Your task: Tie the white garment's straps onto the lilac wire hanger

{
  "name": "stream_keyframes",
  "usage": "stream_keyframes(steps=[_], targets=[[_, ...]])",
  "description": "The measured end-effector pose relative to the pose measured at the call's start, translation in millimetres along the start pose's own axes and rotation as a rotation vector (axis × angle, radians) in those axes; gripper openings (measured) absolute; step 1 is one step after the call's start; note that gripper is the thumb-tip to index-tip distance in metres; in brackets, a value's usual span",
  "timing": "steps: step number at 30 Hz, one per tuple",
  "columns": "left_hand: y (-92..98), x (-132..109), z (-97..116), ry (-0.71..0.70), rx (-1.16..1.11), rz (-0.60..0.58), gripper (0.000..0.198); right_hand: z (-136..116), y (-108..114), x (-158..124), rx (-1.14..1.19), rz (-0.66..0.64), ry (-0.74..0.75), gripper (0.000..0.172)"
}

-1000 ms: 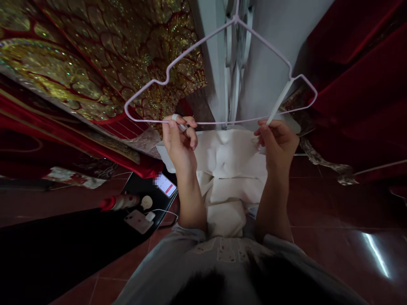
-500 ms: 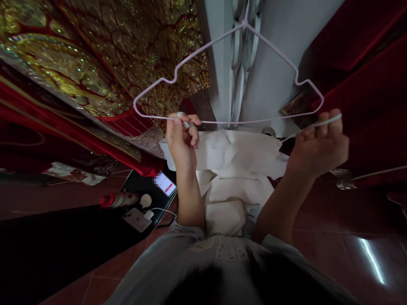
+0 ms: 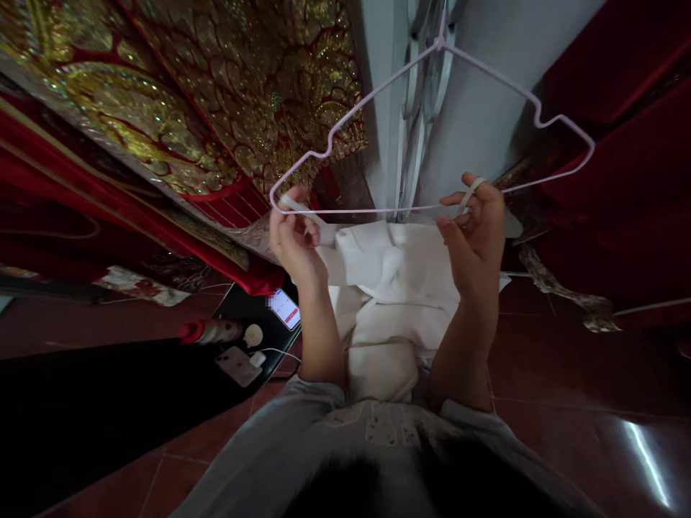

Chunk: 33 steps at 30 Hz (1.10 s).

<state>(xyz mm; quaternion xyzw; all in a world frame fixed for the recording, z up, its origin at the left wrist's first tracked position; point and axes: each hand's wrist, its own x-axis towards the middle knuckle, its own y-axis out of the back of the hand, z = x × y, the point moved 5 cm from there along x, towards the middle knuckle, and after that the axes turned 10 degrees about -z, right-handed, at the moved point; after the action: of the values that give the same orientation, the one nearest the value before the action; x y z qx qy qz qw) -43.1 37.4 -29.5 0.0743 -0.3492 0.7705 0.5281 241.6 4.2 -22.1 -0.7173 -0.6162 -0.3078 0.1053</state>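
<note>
A pale pink hanger hangs in front of me, its bottom bar level with both hands. My left hand is at the bar's left end, fingers curled, with a white strap across them. Around the raised fingers of my right hand loops another white strap; this hand is by the right part of the bar. White cloth is bunched below and between the hands, over my lap. Whether the two straps join the cloth is hidden.
Gold-sequinned red garments hang at the left, dark red cloth at the right. A black table at lower left bears a lit phone, a second phone and a red-capped bottle.
My right hand has moved left, closer to my left hand, and turned with its fingers up. The hanger appears further right in view. My left hand has shifted slightly left and down.
</note>
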Motion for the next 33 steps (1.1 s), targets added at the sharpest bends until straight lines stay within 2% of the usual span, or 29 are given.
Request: stream_keyframes(steps=[2, 3, 6, 8, 10, 12, 13, 15, 17, 19, 21, 23, 25, 27, 29, 32, 33], targets=[[23.8, 8.4, 1.1, -0.128, 0.083, 0.047, 0.012, 1.8, 4.1, 0.0, 0.021, 0.011, 0.013, 0.058], [33.6, 12.2, 2.5, -0.181, 0.133, 0.062, 0.019, 1.8, 5.2, 0.0, 0.026, 0.012, 0.019, 0.057], [46.2, 24.6, 12.3, -0.217, 0.207, 0.061, 0.039, -0.2, 5.2, -0.2, 0.030, -0.010, 0.028, 0.055], [35.5, 35.1, 25.2, -0.143, 0.192, -0.028, 0.035, -2.6, 3.9, -0.6, 0.041, -0.018, 0.034, 0.053], [9.6, 46.6, 41.7, -0.032, 0.191, -0.227, 0.025, -4.2, 2.2, -1.0, 0.042, -0.020, 0.030, 0.052], [-16.4, 58.1, 59.9, 0.020, 0.258, -0.371, 0.016, -4.0, 1.3, -1.3, 0.032, -0.016, 0.027, 0.052], [-28.3, 63.4, 65.3, 0.059, 0.302, -0.456, 0.016, -3.2, 1.4, -1.4, 0.026, -0.015, 0.031, 0.053], [-40.7, 72.9, 67.9, 0.133, 0.359, -0.517, 0.024, -0.2, 2.6, -1.6, 0.018, -0.020, 0.045, 0.055], [-40.7, 76.8, 58.6, 0.210, 0.360, -0.498, 0.033, 3.1, 4.7, -2.1, 0.011, -0.022, 0.054, 0.057], [-32.7, 72.0, 43.1, 0.230, 0.289, -0.408, 0.038, 4.3, 6.6, -3.0, -0.003, -0.008, 0.047, 0.056], [-21.9, 58.4, 27.1, 0.189, 0.138, -0.249, 0.036, 1.6, 6.0, -4.3, -0.019, 0.006, 0.033, 0.054], [-16.0, 37.9, 8.5, 0.227, -0.084, -0.113, 0.029, -4.3, 3.1, -5.5, -0.039, 0.011, 0.020, 0.054], [-18.3, 18.3, -5.4, 0.296, -0.218, -0.063, 0.030, -9.9, 1.4, -6.1, -0.048, 0.016, 0.018, 0.055], [-22.9, 6.5, -9.9, 0.314, -0.220, -0.062, 0.042, -10.0, 6.9, -5.4, -0.026, 0.034, 0.029, 0.054], [-24.9, 4.3, -6.6, 0.259, -0.173, -0.077, 0.050, -1.8, 27.2, -3.6, -0.001, 0.152, 0.063, 0.046], [-22.8, 10.7, 1.9, 0.152, -0.158, -0.101, 0.050, 22.4, 80.0, 0.5, -0.021, 0.513, 0.147, 0.024], [-21.4, 13.3, 4.4, 0.129, -0.150, -0.104, 0.049, 31.9, 95.1, 5.6, -0.016, 0.561, 0.150, 0.018]])
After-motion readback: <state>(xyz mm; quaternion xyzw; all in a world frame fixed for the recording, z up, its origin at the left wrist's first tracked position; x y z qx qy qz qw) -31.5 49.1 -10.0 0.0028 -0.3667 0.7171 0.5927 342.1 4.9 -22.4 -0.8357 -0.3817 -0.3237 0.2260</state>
